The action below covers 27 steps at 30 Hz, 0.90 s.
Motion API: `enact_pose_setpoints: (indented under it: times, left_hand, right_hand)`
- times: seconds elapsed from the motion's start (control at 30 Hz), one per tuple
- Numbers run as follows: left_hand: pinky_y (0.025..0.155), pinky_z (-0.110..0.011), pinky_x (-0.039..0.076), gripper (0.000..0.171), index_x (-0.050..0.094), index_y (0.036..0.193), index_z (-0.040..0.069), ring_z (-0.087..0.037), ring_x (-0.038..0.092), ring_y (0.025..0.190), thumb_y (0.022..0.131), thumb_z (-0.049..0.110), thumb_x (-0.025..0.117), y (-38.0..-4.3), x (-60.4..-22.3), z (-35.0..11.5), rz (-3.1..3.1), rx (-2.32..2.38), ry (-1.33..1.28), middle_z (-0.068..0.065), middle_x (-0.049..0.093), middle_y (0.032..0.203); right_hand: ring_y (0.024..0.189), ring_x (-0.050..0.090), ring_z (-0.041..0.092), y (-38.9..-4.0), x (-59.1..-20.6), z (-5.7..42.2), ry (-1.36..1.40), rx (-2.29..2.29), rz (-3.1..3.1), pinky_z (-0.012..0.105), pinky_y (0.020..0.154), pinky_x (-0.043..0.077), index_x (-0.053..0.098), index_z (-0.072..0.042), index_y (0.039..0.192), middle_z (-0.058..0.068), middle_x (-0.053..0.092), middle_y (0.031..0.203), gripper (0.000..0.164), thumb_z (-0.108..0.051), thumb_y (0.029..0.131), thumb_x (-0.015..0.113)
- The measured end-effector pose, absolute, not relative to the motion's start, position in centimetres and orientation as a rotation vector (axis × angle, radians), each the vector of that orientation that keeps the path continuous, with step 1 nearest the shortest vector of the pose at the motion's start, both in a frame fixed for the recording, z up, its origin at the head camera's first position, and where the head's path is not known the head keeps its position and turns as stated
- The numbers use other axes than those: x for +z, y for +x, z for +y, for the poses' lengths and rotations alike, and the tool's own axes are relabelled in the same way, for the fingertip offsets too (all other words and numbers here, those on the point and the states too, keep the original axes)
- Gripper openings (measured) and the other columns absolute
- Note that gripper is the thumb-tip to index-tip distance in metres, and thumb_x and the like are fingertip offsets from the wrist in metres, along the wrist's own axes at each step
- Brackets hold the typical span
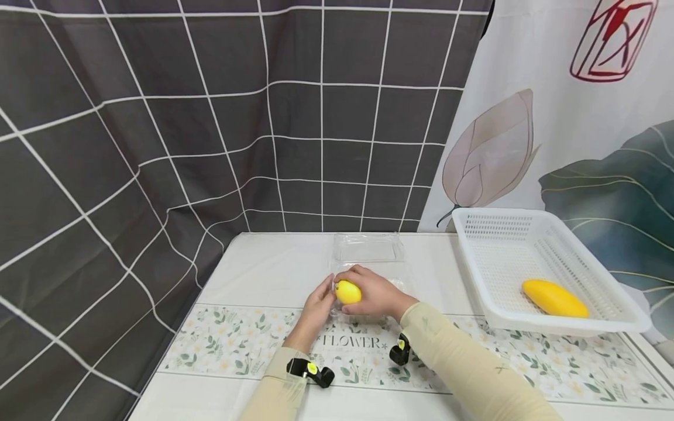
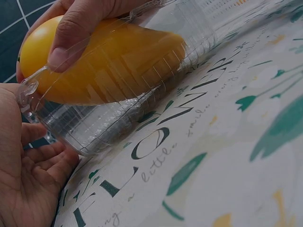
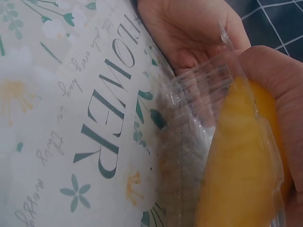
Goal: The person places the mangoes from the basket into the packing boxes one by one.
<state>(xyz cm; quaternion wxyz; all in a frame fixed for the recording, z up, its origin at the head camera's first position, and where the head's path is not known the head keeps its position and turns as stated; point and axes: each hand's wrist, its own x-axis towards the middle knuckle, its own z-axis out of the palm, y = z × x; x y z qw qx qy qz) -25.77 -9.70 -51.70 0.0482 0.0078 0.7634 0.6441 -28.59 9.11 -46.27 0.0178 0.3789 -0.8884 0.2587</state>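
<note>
My right hand [image 1: 374, 292] holds a smooth yellow mango [image 1: 348, 292] from above, its thumb over the near side. In the left wrist view, the mango [image 2: 109, 66] lies lengthwise within a clear plastic clamshell box [image 2: 104, 127], its lower part seen through the ribbed wall. The box's lid [image 1: 368, 248] stands open toward the back. My left hand [image 1: 318, 301] is at the box's left end, fingers loosely bent against the lower corner. In the right wrist view, the left fingers [image 3: 201, 97] show through the clear wall.
A white perforated basket [image 1: 505, 257] stands at the right with another yellow mango [image 1: 555, 298] inside. The white table [image 1: 263, 263] carries a floral runner [image 1: 237, 342] lettered FLOWER. A dark gridded curtain [image 1: 295, 111] hangs behind and to the left.
</note>
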Motion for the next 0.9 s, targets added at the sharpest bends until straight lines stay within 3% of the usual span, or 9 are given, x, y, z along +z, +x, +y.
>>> enact_pose_setpoints:
  times: [0.6,0.9]
  left_hand:
    - [0.125,-0.047,0.021,0.055,0.032,0.160,0.017,-0.026,0.027,0.151,0.108,0.029,0.046,-25.85,-51.91,-9.64,2.337,1.959,0.098,-0.006,0.033,0.163]
    - [0.124,-0.049,0.020,0.055,0.034,0.159,0.016,-0.030,0.029,0.150,0.107,0.029,0.048,-25.67,-51.89,-9.63,2.328,1.988,0.079,-0.010,0.036,0.161]
  right_hand:
    - [0.084,0.053,0.010,-28.27,-46.51,9.25,1.204,0.647,-2.806,0.026,0.068,0.048,0.063,-0.024,0.134,-0.001,0.059,0.114,0.045,-0.047,0.095,0.066]
    - [0.085,0.056,0.009,-28.59,-47.06,9.19,1.178,0.657,-2.808,0.030,0.075,0.052,0.051,-0.011,0.141,-0.001,0.063,0.108,0.063,-0.053,0.096,0.062]
